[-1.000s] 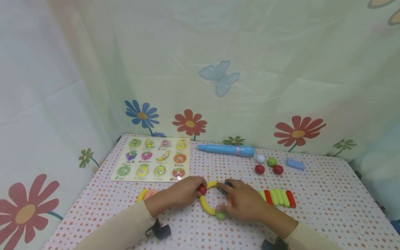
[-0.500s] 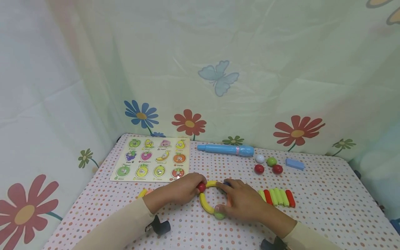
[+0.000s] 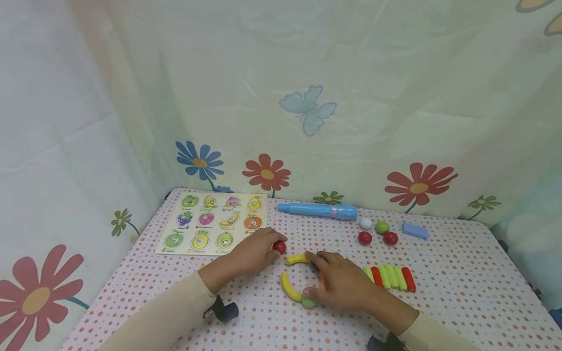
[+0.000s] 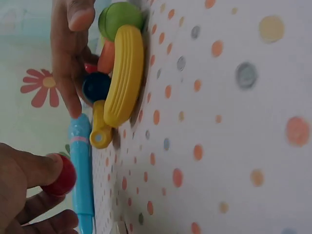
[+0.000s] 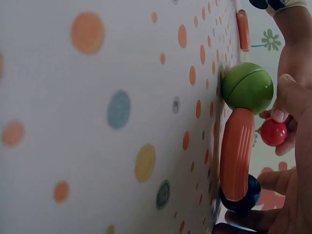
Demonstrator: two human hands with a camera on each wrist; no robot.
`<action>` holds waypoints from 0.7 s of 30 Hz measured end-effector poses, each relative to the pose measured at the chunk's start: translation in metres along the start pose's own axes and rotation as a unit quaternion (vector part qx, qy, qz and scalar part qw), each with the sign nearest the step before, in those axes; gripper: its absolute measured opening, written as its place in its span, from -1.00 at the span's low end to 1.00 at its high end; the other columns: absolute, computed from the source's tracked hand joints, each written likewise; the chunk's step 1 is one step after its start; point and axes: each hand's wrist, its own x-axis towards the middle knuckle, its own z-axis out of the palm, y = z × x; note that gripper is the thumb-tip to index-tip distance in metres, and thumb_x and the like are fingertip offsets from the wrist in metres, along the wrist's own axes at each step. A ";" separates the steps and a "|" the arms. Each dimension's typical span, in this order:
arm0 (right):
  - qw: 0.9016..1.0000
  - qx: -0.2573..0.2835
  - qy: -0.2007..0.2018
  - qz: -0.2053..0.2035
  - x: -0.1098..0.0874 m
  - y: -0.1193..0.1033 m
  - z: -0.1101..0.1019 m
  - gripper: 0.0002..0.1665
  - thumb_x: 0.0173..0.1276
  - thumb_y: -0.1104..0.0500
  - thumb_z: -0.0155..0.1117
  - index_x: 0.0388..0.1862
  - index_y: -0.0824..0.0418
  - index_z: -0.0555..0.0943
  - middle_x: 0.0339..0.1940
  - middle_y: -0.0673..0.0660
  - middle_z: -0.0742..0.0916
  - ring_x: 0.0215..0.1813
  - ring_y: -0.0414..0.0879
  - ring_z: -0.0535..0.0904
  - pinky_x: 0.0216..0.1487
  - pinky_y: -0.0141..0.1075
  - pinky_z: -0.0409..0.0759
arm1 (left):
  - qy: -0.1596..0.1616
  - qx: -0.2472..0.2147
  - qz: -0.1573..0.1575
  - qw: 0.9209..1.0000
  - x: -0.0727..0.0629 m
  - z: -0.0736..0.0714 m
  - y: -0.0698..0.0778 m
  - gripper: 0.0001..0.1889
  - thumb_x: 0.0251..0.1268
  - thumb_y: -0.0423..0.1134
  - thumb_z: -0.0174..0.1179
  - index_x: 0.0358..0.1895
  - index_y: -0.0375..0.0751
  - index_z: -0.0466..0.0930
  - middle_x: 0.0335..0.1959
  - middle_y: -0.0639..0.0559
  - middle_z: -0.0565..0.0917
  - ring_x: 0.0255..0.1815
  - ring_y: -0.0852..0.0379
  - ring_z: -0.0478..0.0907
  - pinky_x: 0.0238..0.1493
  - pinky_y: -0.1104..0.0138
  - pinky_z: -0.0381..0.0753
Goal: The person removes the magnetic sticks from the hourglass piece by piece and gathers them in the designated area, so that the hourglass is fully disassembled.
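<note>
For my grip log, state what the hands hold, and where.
Left hand: a red ball, pinched by its sides. Right hand: touching the dark blue ball; can't tell if gripped.

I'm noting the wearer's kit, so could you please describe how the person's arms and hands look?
The left sleeve and right sleeve are plain cream without visible markings, with a dark, rounded device beside each. The left hand and right hand are ungloved.

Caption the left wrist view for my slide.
Left hand pinches a red ball; a curved yellow piece and green ball lie on a dotted tabletop.
</note>
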 end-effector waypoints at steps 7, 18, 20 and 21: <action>1.000 0.018 0.003 0.007 -0.004 0.002 -0.005 0.20 0.13 -0.63 0.23 0.60 0.01 0.31 0.46 0.20 0.49 0.44 0.19 0.41 0.33 0.21 0.44 | 0.061 -0.088 -0.036 0.994 0.018 -0.009 -0.006 -0.58 0.39 -0.15 0.37 0.27 -0.03 0.59 0.15 0.04 0.64 0.17 0.05 0.56 0.06 0.22 0.62; 0.999 0.035 0.006 0.004 -0.004 0.007 -0.002 0.17 0.17 -0.59 0.26 0.57 0.07 0.34 0.44 0.20 0.51 0.44 0.18 0.42 0.33 0.20 0.44 | 0.085 -0.180 -0.066 0.978 0.049 -0.003 -0.020 -0.63 0.34 -0.24 0.41 0.18 -0.14 0.64 -0.13 0.13 0.66 -0.10 0.19 0.57 -0.21 0.38 0.62; 0.999 0.036 0.006 0.004 -0.003 0.007 -0.003 0.16 0.17 -0.58 0.26 0.57 0.08 0.35 0.45 0.20 0.51 0.45 0.17 0.41 0.35 0.20 0.42 | 0.095 -0.195 -0.066 0.974 0.055 -0.002 -0.023 -0.64 0.32 -0.27 0.41 0.15 -0.17 0.65 -0.14 0.10 0.67 -0.12 0.18 0.59 -0.23 0.38 0.64; 0.999 0.036 0.007 0.004 -0.003 0.007 -0.003 0.16 0.18 -0.58 0.26 0.57 0.08 0.35 0.45 0.19 0.51 0.45 0.17 0.41 0.35 0.19 0.42 | 0.099 -0.201 -0.068 0.972 0.057 -0.001 -0.023 -0.65 0.32 -0.29 0.41 0.14 -0.18 0.65 -0.14 0.08 0.67 -0.13 0.16 0.60 -0.24 0.37 0.64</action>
